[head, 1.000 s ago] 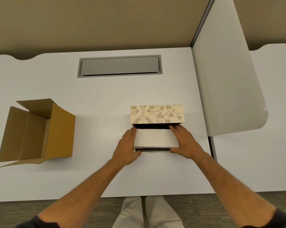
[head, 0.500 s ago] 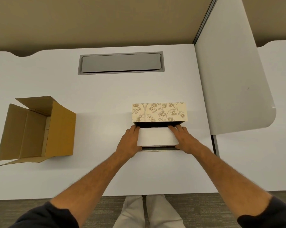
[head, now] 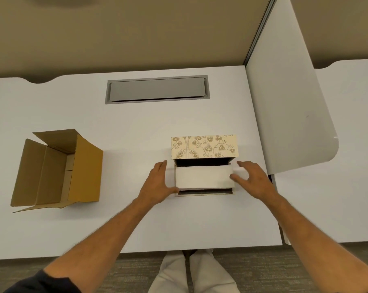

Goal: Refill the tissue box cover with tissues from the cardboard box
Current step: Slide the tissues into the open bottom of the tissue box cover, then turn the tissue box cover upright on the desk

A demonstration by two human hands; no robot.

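Tissues [head: 204,176], a soft, light white stack sitting in the floral tissue box cover [head: 203,146] on the bench [head: 136,127], suit end grips; both hands [head: 157,185] [head: 252,178] hover spread, holding nothing.

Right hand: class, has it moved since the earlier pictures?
Yes. The right hand has slid rightward off the tissues, judged against the floral cover.

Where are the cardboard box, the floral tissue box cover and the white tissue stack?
cardboard box [head: 88,172]: head view, on its outer right wall.
floral tissue box cover [head: 204,146]: head view, on the patterned panel.
white tissue stack [head: 203,176]: head view, on its top face.
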